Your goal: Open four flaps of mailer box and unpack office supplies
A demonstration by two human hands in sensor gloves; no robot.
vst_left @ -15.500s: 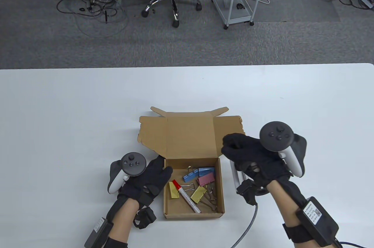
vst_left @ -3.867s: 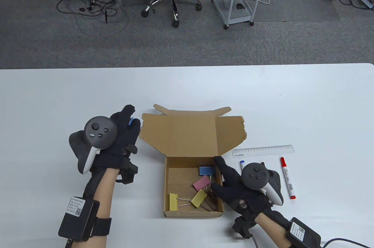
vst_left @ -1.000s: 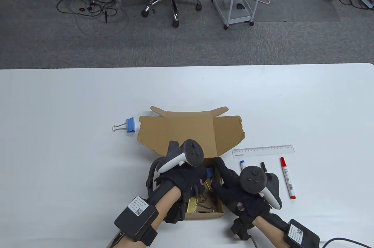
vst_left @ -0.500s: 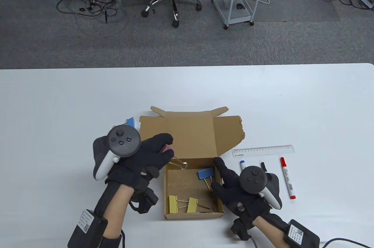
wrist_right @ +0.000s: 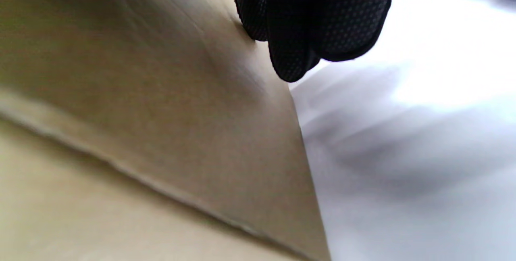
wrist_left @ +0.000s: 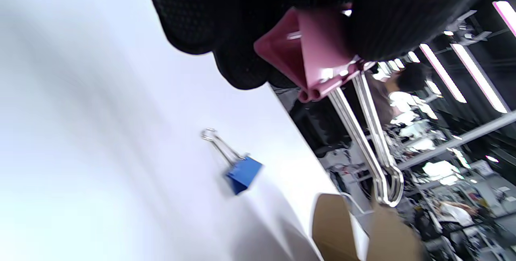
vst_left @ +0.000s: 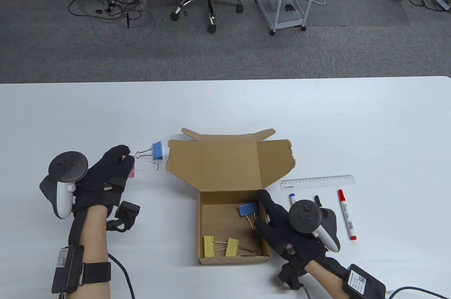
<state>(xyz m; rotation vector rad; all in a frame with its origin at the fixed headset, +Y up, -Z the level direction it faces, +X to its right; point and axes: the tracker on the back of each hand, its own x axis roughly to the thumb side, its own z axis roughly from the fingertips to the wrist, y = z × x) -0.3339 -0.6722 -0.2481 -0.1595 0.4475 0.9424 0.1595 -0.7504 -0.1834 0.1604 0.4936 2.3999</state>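
Note:
The brown mailer box (vst_left: 208,260) sits open at the table's front middle, its lid and flaps (vst_left: 229,161) folded back. Inside lie a dark blue binder clip (vst_left: 248,209) and two yellow binder clips (vst_left: 221,246). My left hand (vst_left: 114,168) pinches a pink binder clip (vst_left: 132,173) left of the box, its wire handles pointing right; the clip also shows in the left wrist view (wrist_left: 318,55). A light blue binder clip (vst_left: 157,150) lies on the table just beyond it. My right hand (vst_left: 273,214) holds the box's right wall (wrist_right: 169,103).
Right of the box lie a clear ruler (vst_left: 317,181), a blue-capped marker (vst_left: 292,197), a black item (vst_left: 318,200) mostly hidden by my right hand, and a red-capped marker (vst_left: 347,214). A chair and a cart stand on the floor beyond the table's far edge.
My left hand lifted the pink clip out of the box and carried it left, to just below the light blue clip. My right hand stayed on the box's right wall.

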